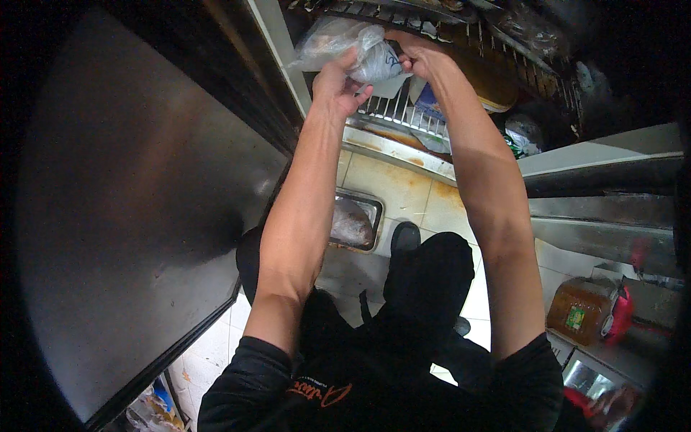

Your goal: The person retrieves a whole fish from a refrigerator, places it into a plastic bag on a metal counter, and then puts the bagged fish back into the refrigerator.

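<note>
A clear plastic bag (372,62) with pale contents and dark handwriting is between my two hands, inside an open fridge cabinet. My left hand (339,86) grips its near left side, thumb over the plastic and the other fingers spread below. At the bag's right end, my right hand (420,54) holds the plastic with bent fingers; some fingertips are hidden. Beneath the bag runs a white wire shelf (397,108). A blue-and-white package (429,101) lies on that shelf, partly covered by my right forearm.
A metal door (135,216) stands open on my left. On the tiled floor, a metal tray (378,216) holds a bagged item (351,222). The cabinet's sill (399,154) is rust-stained. A jar of brown contents (580,310) stands at the right.
</note>
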`<act>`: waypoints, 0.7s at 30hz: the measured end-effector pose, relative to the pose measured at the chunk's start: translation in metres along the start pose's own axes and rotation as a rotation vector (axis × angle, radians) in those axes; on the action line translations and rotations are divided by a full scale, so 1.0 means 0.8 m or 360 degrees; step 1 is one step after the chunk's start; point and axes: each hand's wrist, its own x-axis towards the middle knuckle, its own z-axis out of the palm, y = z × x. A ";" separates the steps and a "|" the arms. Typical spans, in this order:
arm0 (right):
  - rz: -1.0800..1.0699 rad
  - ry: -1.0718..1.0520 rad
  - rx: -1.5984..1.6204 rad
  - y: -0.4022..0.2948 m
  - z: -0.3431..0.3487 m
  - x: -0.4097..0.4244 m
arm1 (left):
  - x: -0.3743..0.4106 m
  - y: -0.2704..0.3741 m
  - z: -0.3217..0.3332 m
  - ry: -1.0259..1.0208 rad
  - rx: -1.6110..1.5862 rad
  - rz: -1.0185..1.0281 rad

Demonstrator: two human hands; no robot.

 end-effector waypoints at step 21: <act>0.0022 -0.0016 0.0010 0.021 -0.008 -0.014 | 0.013 -0.028 0.014 0.0347 0.0172 0.0376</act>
